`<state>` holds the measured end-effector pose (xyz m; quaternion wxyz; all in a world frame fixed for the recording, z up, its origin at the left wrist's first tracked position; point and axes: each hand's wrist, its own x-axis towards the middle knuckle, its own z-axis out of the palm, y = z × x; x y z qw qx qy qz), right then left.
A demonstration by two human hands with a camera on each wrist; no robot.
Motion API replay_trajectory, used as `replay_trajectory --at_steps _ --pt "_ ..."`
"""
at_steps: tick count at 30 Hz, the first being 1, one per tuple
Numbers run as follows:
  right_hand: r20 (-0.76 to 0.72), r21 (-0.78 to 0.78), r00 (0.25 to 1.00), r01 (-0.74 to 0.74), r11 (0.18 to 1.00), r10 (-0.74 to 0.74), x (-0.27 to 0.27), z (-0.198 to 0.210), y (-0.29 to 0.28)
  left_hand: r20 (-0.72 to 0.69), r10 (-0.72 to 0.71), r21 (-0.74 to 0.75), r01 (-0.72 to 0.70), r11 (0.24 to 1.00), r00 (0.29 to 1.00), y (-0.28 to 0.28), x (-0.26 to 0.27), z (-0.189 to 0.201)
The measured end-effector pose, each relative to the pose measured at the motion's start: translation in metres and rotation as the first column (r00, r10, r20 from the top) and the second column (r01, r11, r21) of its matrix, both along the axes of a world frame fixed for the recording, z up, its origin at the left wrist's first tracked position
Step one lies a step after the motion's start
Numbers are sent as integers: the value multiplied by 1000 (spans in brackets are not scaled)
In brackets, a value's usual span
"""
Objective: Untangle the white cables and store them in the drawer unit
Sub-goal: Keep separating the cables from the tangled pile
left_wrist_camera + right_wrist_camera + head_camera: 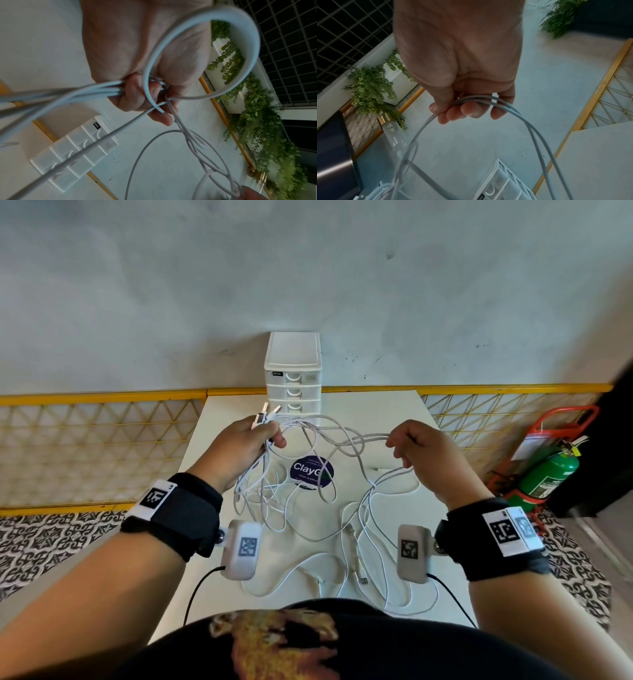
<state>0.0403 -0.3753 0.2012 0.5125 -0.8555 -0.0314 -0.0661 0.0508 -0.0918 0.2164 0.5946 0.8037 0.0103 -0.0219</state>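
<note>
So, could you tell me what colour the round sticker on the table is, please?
Dark navy blue with white lettering; the round sticker shows best in the head view.

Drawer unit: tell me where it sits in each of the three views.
Head: drawer unit at centre, against the wall at the table's far edge.
Left wrist: lower left, tilted, behind a cable.
Right wrist: bottom edge, right of centre, partly cut off.
Shared landmark: its black label.

Black wristbands [178, 513], white tag-marked camera pods [241, 549], black shirt [342, 645].
</note>
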Motion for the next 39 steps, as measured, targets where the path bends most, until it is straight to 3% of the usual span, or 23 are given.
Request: replay_trajectory --at_steps 8,15,21,25,31,35,37,39 --pt "28 -4 999 -26 1000 26 -4 2 24 5 -139 88 138 987 990 -18 -2 -8" --pt "86 76 993 -92 993 86 -11 1 35 29 -121 66 119 991 992 -23 -3 -4" --pt "137 -130 942 -289 949 306 -19 7 39 72 -130 16 129 991 989 -27 -2 1" --pt "98 -60 951 -288 956 293 -21 1 42 75 -117 21 116 993 990 -28 3 2" --pt "179 -216 970 -125 968 166 -19 -17 41 68 -119 12 119 993 991 -31 1 0" --pt "286 -233 951 188 954 -118 -18 -25 42 96 -72 -49 77 996 993 -32 2 4" --pt "246 -195 941 284 939 -233 -16 -25 40 92 -66 -77 73 994 994 -31 2 5" --pt "123 -178 958 277 944 -258 -15 -25 41 85 -72 -87 80 993 994 -32 3 5"
